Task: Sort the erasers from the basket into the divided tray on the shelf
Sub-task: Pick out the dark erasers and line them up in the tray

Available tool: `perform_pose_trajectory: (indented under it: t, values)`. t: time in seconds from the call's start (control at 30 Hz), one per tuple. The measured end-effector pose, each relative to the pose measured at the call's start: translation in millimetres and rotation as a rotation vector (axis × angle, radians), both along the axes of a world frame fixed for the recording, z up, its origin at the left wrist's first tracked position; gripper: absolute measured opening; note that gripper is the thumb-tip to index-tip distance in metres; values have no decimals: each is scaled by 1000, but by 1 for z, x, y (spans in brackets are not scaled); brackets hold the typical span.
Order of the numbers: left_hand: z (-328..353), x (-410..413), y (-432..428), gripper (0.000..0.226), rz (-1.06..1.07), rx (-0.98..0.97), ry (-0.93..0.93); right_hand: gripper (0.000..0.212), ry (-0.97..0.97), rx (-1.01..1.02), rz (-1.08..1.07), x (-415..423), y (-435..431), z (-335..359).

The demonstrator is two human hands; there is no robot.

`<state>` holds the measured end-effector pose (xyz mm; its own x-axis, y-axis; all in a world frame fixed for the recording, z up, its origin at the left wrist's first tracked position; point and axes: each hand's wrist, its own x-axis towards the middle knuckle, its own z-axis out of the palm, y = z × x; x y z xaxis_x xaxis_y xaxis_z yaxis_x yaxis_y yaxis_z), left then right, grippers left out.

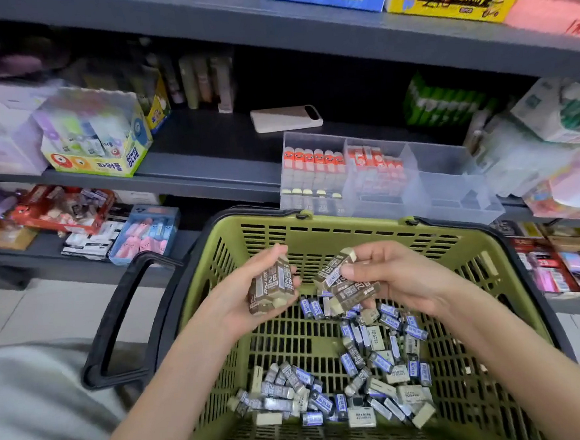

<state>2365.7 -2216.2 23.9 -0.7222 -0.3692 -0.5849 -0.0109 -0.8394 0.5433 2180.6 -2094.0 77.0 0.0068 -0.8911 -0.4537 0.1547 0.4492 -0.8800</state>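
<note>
Left hand (pixel 249 293) curls round stacked brown 2B erasers (pixel 273 286); right hand (pixel 402 273) pinches a few more (pixel 350 286), both above the green basket (pixel 351 231) holding loose blue-sleeved erasers (pixel 348 380). Beyond it, the clear divided tray (pixel 446 162) sits on the shelf (pixel 209 163).

One basket (pixel 350 220), one divided tray (pixel 451 188), one phone (pixel 286 118), one left hand (pixel 247 291), one right hand (pixel 395 274), and dozens of erasers (pixel 380 359)

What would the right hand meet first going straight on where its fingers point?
Probably the stack of brown-sleeved 2B erasers gripped by the left hand; the right hand points leftward at it, though depth is unclear.
</note>
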Motion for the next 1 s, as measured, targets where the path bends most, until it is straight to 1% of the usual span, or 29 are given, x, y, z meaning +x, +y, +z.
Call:
perform_pose_trajectory:
  t: [0.03, 0.07, 0.13, 0.23, 0.3, 0.37, 0.4, 0.43, 0.5, 0.63, 0.7, 0.77, 0.87, 0.93, 1.0]
  values:
    - [1, -4, 2, 47, -59, -18, -11, 13, 9, -2, 34, -1, -2, 9]
    - [2, -8, 5, 49, -114, -34, -20, 12, 18, 3, 76, -1, -7, 17]
    - [3, -16, 10, 62, -209, -41, 5, 13, 63, 40, 179, 4, -20, 29]
    - [9, -25, 14, 71, -314, -56, 73, 16, 249, 139, 300, 12, -41, 36]
    - [10, -29, 13, 81, -292, -53, 24, 22, 389, 145, 274, 16, -51, 38]
    - [8, -30, 11, 89, -244, -48, -13, 27, 513, 93, 192, 17, -56, 38]
    - [7, -30, 11, 87, -230, -48, -2, 29, 564, 66, 162, 17, -58, 39]
    - [8, -31, 11, 81, -220, -49, 16, 30, 596, 46, 140, 18, -58, 38]
    - [10, -31, 10, 63, -212, -65, 32, 35, 625, 19, 112, 19, -60, 38]
    - [13, -31, 8, 39, -241, -114, 25, 53, 723, -37, 127, 16, -59, 37]
    - [13, -30, 7, 41, -259, -140, 21, 57, 659, -55, 98, 13, -57, 37]
    - [13, -30, 7, 47, -247, -122, 15, 58, 563, -76, 17, 8, -55, 38]
    - [12, -28, 7, 41, -192, -70, 31, 42, 413, -129, -158, -1, -53, 41]
    - [12, -28, 5, 37, -147, -22, 83, 31, 288, -189, -359, -6, -52, 41]
    - [15, -30, 5, 34, -107, 17, 154, 23, 251, -236, -533, -5, -48, 37]
